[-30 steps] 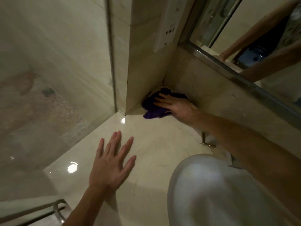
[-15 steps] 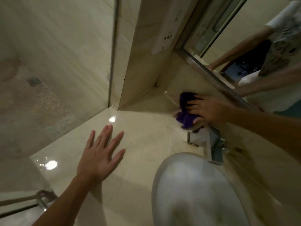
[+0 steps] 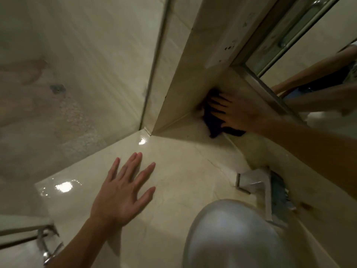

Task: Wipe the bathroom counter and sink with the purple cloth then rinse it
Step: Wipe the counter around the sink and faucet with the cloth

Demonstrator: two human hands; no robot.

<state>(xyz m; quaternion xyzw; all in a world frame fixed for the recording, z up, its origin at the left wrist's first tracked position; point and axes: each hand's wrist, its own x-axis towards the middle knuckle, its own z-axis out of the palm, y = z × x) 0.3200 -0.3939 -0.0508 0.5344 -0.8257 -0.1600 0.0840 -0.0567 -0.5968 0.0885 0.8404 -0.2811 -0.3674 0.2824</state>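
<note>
The purple cloth [image 3: 213,120] is bunched in the far corner of the beige counter [image 3: 183,171], where the side wall meets the backsplash. My right hand [image 3: 237,111] lies on top of the cloth with fingers spread and straight, pressing it into the corner. My left hand [image 3: 123,192] rests flat on the counter, fingers spread, well in front of the cloth. The white round sink [image 3: 231,236] sits at the lower right, with the chrome faucet [image 3: 264,190] behind it.
A glass shower partition [image 3: 77,74] borders the counter on the left. A mirror [image 3: 309,55] with a metal frame runs along the back wall and reflects my arms. A chrome towel rail [image 3: 46,244] hangs below the counter's front left edge.
My right hand has swept the cloth from beside the faucet back left into the far corner. My left hand has stayed flat on the counter.
</note>
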